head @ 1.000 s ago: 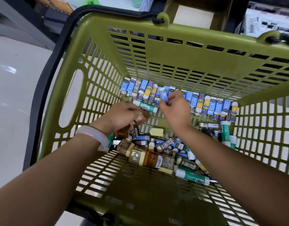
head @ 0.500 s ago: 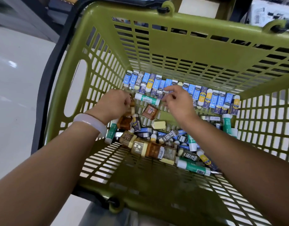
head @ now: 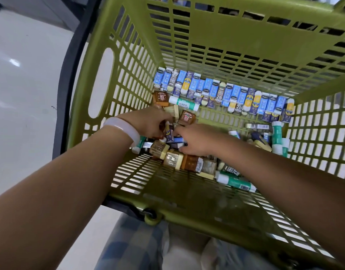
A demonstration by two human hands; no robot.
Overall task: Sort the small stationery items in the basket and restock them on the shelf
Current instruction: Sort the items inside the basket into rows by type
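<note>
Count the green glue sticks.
6 glue sticks: one below the eraser row, one under the left wrist, one beside the right forearm, two by the right wall, one nearest the camera. Others possibly hidden.

Both bare forearms reached forward and down, converging near the middle. The left hand (head: 148,121), a pale bangle on its wrist, had its fingers curled downward, their tips hidden. The right hand (head: 195,140) lay knuckles up, fingers bent leftward; its grip could not be made out.
</note>
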